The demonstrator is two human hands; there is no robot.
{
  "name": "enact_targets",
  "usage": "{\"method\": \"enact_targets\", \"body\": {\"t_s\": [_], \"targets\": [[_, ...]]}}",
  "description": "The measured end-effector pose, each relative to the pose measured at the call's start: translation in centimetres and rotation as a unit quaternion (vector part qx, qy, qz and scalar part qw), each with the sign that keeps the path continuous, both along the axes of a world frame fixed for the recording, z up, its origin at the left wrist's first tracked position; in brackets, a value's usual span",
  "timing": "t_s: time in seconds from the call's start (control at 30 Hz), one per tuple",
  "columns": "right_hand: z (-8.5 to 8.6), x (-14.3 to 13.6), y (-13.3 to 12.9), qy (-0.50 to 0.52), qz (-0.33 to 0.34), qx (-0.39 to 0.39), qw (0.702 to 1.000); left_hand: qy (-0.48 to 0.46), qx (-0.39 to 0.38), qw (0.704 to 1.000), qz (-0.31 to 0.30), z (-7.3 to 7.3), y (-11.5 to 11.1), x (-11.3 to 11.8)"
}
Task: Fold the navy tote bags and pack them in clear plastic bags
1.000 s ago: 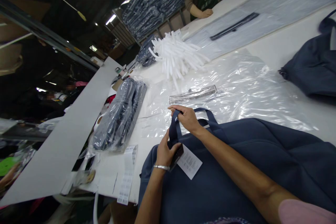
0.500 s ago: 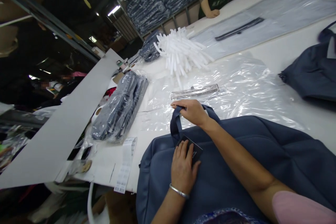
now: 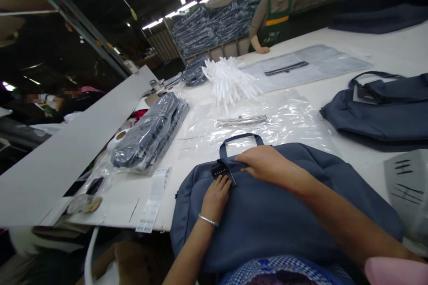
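Note:
A large dark blue bag (image 3: 284,205) lies before me on the table, its carry handle (image 3: 241,136) standing up at the far edge. My left hand (image 3: 218,193), with a silver bracelet on the wrist, has its fingertips on the lower edge of a black hang tag (image 3: 220,171) with pale lettering; its thumb is hidden. To the right of the tag, my right hand (image 3: 264,164) is closed at the bag's top edge, its fingers curled against the fabric. Just beyond the handle lies a clear plastic bag (image 3: 287,120) with a printed strip.
Bagged dark goods (image 3: 150,133) and a label strip (image 3: 154,200) lie left. White tubes (image 3: 230,82) are heaped beyond. Another blue bag (image 3: 374,111) and a marked plastic-wrapped bundle (image 3: 406,182) lie right. Across the table stands a co-worker in a green apron (image 3: 276,31), one arm stretched out.
My right hand has let go of the carry handle and come down to the bag's top edge. My left hand has slid toward the tag's lower edge, uncovering its lettering. The view has shifted.

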State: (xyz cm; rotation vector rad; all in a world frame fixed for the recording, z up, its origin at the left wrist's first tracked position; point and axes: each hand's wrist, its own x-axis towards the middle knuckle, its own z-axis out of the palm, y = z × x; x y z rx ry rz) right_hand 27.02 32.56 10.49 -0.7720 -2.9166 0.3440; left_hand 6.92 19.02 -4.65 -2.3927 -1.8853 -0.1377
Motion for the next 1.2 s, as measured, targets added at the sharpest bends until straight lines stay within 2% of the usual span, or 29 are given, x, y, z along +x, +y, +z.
{"method": "enact_targets", "body": {"t_s": [0.17, 0.3, 0.43, 0.57, 0.8, 0.87, 0.97, 1.03, 1.1, 1.13, 1.2], "targets": [[-2.7, 2.0, -3.3, 0.008, -0.022, -0.02, 1.0, -0.004, 0.016, 0.999, -0.034, 0.9, -1.1, -3.6], [-6.4, 2.8, -6.7, -0.007, -0.017, -0.07, 0.997, -0.005, 0.019, 1.0, -0.013, 2.1, -2.4, -5.7], [-10.5, 2.0, -10.5, 0.016, -0.04, -0.086, 0.995, -0.012, -0.007, 1.0, 0.009, 1.8, -3.4, -5.7], [-13.1, 0.9, -13.2, 0.066, -0.071, -0.073, 0.993, -0.02, -0.027, 0.999, 0.042, 1.8, -3.7, -4.4], [-14.7, 0.9, -13.7, 0.086, -0.074, -0.041, 0.993, -0.015, 0.002, 0.985, 0.173, 3.0, -1.5, -0.8], [-14.6, 1.0, -13.8, 0.093, -0.079, -0.046, 0.991, -0.006, -0.003, 0.98, 0.201, 2.7, -1.0, 0.5], [-13.4, 2.3, -14.9, 0.128, -0.089, -0.087, 0.984, 0.014, -0.028, 0.974, 0.224, 2.0, -1.0, 1.8], [-12.5, 4.2, -16.2, 0.186, -0.091, -0.155, 0.966, 0.019, -0.034, 0.973, 0.227, 1.5, -1.2, 2.0], [-12.1, 6.6, -17.8, 0.235, -0.127, -0.273, 0.924, 0.018, -0.034, 0.973, 0.228, 1.2, -1.2, 2.0], [-12.3, 7.9, -18.6, 0.243, -0.164, -0.347, 0.891, 0.018, -0.035, 0.973, 0.228, 1.1, -1.2, 1.9], [-13.6, 10.2, -19.9, 0.221, -0.265, -0.495, 0.798, 0.019, -0.04, 0.972, 0.229, 1.0, -1.2, 1.8]]}}
